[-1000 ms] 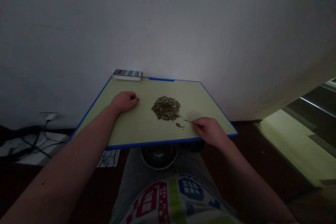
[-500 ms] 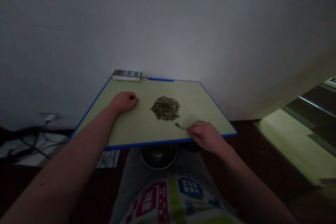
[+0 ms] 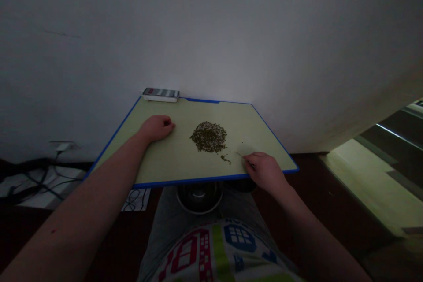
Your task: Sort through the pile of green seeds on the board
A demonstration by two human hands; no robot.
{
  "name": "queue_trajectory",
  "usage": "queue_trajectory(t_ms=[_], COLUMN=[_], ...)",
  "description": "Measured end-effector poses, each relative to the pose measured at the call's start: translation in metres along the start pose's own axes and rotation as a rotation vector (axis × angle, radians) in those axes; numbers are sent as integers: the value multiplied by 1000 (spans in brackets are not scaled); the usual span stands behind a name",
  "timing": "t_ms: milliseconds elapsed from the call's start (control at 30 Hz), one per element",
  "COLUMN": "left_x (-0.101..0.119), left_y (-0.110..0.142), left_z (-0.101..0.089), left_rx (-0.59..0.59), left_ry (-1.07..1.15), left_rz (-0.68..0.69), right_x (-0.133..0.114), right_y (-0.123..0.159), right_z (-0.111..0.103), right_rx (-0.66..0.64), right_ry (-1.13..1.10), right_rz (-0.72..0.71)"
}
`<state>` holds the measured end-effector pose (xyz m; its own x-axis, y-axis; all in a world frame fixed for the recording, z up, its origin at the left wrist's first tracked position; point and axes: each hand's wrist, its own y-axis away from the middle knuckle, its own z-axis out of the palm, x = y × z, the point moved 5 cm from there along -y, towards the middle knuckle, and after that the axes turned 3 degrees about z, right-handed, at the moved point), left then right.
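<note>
Head view: thin tool (image 3: 240, 155) pinched in right hand (image 3: 264, 170), long axis pointing away leftward, left hand (image 3: 156, 128) curled closed

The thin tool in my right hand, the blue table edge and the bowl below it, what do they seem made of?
Thin tool: possibly bare metal, from its pale, narrow look; too small to be sure. Blue edge: likely plastic, smooth-looking, judging by its even, solid colour. Bowl: probably polished steel, given the bright rim and highlight inside.

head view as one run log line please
right hand: holds thin tool | left hand: curled, on board, contents unclear | grain pile: mid-board | stray grains: between pile and right hand
</note>
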<state>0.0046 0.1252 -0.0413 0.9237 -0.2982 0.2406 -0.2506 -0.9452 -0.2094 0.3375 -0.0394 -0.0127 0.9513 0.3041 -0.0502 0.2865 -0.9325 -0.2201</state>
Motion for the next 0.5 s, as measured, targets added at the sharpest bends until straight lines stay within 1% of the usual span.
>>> queue_trajectory(t_ms=[233,333,500], left_x=[-1,0,2], left_y=[-1,0,1], left_z=[1,0,-1], left_rx=[0,6,-12], left_ry=[-4,-11,-8], left_rz=[6,0,2], right_x=[-12,-12,0], right_y=[5,0,-18], right_z=[3,5,9], right_rx=[-17,-18,1], right_ry=[-20,6,46], right_rz=[-99,-81,-44])
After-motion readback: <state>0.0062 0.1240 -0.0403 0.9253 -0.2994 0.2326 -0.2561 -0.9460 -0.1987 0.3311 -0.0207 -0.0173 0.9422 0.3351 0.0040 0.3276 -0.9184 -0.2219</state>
